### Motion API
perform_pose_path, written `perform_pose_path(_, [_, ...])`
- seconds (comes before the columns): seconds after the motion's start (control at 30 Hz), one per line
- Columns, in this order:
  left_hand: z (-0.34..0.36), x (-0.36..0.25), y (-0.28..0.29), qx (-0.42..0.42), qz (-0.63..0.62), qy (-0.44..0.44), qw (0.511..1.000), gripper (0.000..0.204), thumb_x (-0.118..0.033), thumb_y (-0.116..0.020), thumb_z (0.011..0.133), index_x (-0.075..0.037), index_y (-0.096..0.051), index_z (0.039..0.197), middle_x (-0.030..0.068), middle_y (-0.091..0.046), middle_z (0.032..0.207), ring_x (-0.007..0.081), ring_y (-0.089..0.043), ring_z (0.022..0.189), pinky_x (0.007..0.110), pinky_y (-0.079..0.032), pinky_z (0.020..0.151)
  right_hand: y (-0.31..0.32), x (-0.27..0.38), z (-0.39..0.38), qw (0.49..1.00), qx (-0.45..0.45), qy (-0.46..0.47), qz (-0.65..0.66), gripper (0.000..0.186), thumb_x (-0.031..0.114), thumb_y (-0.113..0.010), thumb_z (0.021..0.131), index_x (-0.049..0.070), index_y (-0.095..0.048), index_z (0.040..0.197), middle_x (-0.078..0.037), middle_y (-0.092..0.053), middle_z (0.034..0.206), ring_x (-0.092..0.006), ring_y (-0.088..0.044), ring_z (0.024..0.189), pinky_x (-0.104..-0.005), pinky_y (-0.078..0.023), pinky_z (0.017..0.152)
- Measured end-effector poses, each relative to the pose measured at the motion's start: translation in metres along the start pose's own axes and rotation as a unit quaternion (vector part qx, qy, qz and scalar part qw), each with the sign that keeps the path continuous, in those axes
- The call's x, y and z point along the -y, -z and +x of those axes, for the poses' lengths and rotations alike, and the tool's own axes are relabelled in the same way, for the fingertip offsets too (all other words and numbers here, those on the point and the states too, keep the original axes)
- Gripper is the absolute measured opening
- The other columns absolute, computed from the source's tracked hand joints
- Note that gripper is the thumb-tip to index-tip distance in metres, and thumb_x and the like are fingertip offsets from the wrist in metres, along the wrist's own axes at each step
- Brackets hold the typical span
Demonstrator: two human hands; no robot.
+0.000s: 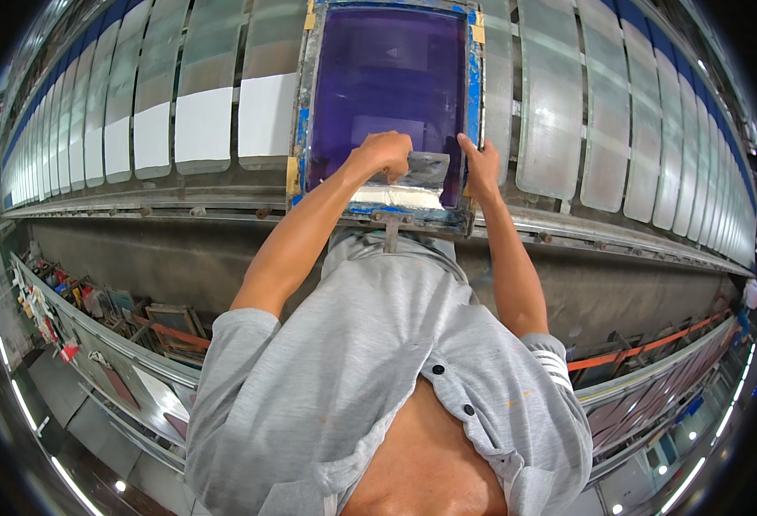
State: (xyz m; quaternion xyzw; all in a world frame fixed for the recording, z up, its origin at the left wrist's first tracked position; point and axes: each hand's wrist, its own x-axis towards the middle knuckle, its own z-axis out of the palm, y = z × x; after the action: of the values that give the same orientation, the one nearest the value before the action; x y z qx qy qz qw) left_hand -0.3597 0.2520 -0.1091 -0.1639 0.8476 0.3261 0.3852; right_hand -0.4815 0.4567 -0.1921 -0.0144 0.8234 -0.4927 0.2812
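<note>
A framed screen (387,77) with a purple mesh, silver rim and blue tape lies across the row of pallets straight in front of me. My left hand (385,153) is closed on a flat metal squeegee (428,168), held low over the near part of the mesh. Beside the squeegee's lower edge lies a band of white ink (409,196) along the screen's near end. My right hand (482,168) grips the right side of the screen frame, thumb on top. A metal bracket (391,230) sticks out from the frame's near edge toward my body.
Long rows of flat pallets (550,112) run left and right, some on the left half covered with white (202,129). A metal rail (568,228) runs along their near edge. Behind me are further racks with stored frames (168,327) and orange bars (611,353).
</note>
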Motion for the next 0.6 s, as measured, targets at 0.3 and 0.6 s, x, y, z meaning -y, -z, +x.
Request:
perform_pose_path(0.3, [-0.045, -0.003, 0.024, -0.009, 0.009, 0.005, 1.0, 0.027, -0.004, -0.074, 0.069, 0.003, -0.077, 0.095, 0.0246, -0.073, 0.101, 0.0408, -0.073, 0.093, 0.05, -0.058, 0.074, 0.006, 0.004, -0.005, 1.0, 0.001, -0.021, 0.015, 0.047, 0.033, -0.082, 0.089, -0.007, -0.068, 0.111, -0.013, -0.071, 0.1, -0.0171, -0.062, 0.09, -0.0362, -0.05, 0.079])
perform_pose_path(0.6, [-0.136, -0.001, -0.092, -0.34, 0.016, -0.118, 0.933, 0.034, -0.001, -0.063, 0.068, -0.005, -0.079, 0.098, 0.02, -0.074, 0.095, 0.0399, -0.072, 0.09, 0.05, -0.057, 0.08, -0.001, -0.005, -0.004, 0.999, -0.001, -0.017, 0.049, 0.044, 0.035, -0.082, 0.086, -0.005, -0.071, 0.101, -0.014, -0.073, 0.092, -0.0196, -0.064, 0.082, -0.0389, -0.051, 0.076])
